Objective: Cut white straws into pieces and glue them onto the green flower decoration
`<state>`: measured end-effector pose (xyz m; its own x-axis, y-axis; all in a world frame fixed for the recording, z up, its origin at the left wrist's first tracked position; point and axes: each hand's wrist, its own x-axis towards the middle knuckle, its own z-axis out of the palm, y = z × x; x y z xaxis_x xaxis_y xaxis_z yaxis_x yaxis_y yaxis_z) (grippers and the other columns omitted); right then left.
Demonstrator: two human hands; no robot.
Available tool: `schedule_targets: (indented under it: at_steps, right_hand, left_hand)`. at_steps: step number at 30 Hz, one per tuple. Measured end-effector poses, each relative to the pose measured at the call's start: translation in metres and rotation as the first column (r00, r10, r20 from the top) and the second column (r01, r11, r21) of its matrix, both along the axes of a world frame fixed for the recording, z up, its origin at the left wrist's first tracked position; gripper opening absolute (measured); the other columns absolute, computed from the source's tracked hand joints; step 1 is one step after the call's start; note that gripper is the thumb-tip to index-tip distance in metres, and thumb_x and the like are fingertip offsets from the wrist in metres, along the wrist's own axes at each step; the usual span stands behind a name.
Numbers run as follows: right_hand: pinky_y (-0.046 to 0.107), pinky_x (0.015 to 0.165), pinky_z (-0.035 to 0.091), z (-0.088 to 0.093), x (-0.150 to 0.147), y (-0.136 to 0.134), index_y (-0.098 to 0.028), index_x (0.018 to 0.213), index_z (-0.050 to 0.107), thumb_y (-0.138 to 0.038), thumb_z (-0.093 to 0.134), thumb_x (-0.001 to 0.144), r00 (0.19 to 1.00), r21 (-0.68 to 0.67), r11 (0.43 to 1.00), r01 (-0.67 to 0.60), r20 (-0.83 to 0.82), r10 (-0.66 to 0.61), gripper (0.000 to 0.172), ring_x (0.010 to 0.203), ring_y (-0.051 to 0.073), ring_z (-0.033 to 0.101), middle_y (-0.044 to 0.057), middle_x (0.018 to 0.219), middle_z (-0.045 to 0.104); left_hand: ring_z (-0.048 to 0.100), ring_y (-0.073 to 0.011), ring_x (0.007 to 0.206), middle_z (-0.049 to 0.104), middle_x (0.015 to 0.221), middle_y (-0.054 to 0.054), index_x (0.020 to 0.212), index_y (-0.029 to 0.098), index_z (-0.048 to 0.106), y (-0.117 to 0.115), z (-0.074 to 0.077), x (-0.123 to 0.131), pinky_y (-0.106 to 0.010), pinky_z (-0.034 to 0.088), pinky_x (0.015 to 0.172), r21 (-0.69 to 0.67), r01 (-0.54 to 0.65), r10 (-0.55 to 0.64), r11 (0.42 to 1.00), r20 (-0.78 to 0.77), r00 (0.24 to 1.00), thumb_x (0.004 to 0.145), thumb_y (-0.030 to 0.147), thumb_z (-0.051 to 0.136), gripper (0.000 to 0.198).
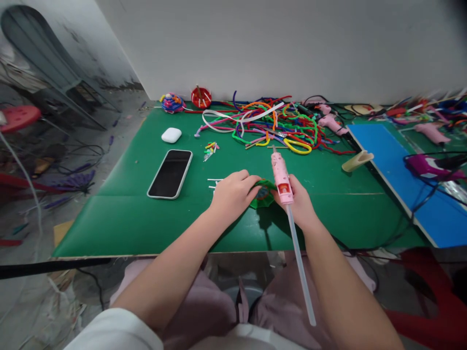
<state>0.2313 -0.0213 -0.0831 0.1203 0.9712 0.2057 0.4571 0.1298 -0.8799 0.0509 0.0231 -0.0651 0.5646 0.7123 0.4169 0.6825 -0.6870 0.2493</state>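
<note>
Over front half of green tabletop (337,214): green craft piece (261,201).
Left hand (234,192) has fingers clamped on its edge; right hand (302,201) clamped around pink hot-glue gun (280,171), fingers partly hidden.

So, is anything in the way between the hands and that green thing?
Nothing that I can see. The left hand holds the green piece, and the right hand is at its other side. The pink glue gun just hides part of that hand.
</note>
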Motion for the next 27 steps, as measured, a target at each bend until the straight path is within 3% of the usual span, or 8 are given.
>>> schedule_targets:
  at_steps: [9, 15, 22, 27]
  right_hand:
    - [0.023, 0.051, 0.029, 0.0, -0.0015, -0.0002, -0.021, 0.073, 0.043, -0.018, 0.06, 0.064, 1.0, -0.01, 1.0, -0.019, -0.006, 0.019, 0.019, 0.054, 0.009, 0.036, -0.006, 0.063, 0.046]
    - [0.023, 0.052, 0.03, 0.0005, -0.0014, -0.0006, -0.021, 0.073, 0.044, -0.018, 0.06, 0.063, 1.0, -0.019, 0.999, -0.028, -0.011, 0.028, 0.019, 0.055, 0.01, 0.038, -0.006, 0.064, 0.047]
    - [0.022, 0.051, 0.029, 0.0009, -0.0035, -0.0004, -0.021, 0.072, 0.043, -0.018, 0.059, 0.064, 0.999, -0.02, 0.999, -0.036, -0.005, 0.036, 0.019, 0.054, 0.009, 0.037, -0.006, 0.064, 0.047]
    - [0.023, 0.052, 0.03, 0.0013, -0.0037, -0.0006, -0.021, 0.073, 0.043, -0.018, 0.06, 0.064, 0.999, -0.019, 0.999, -0.039, 0.003, 0.039, 0.019, 0.055, 0.009, 0.039, -0.005, 0.065, 0.049]
  left_hand:
    - [0.049, -0.0169, 0.077, 0.06, 0.083, -0.003, 0.089, 0.02, 0.065, 0.0013, -0.0027, 0.0005, -0.028, 0.041, 0.068, 0.111, 0.026, -0.03, 0.993, 0.035, 0.999, 0.087, 0.034, 0.05, 0.021]
    - [0.045, -0.0162, 0.074, 0.061, 0.081, -0.003, 0.091, 0.018, 0.065, 0.0013, -0.0006, 0.0007, -0.028, 0.041, 0.068, 0.209, 0.101, -0.117, 0.973, 0.066, 0.991, 0.088, 0.031, 0.049, 0.021]
    - [0.047, -0.016, 0.074, 0.063, 0.08, -0.004, 0.085, 0.015, 0.063, 0.0039, -0.0022, 0.0004, -0.029, 0.041, 0.069, 0.177, 0.169, -0.184, 0.97, 0.071, 0.98, 0.089, 0.027, 0.047, 0.02]
    - [0.047, -0.0168, 0.075, 0.064, 0.083, -0.005, 0.087, 0.016, 0.064, 0.0023, 0.0015, 0.0021, -0.03, 0.041, 0.071, 0.097, 0.158, -0.162, 0.983, 0.04, 0.986, 0.09, 0.029, 0.044, 0.025]
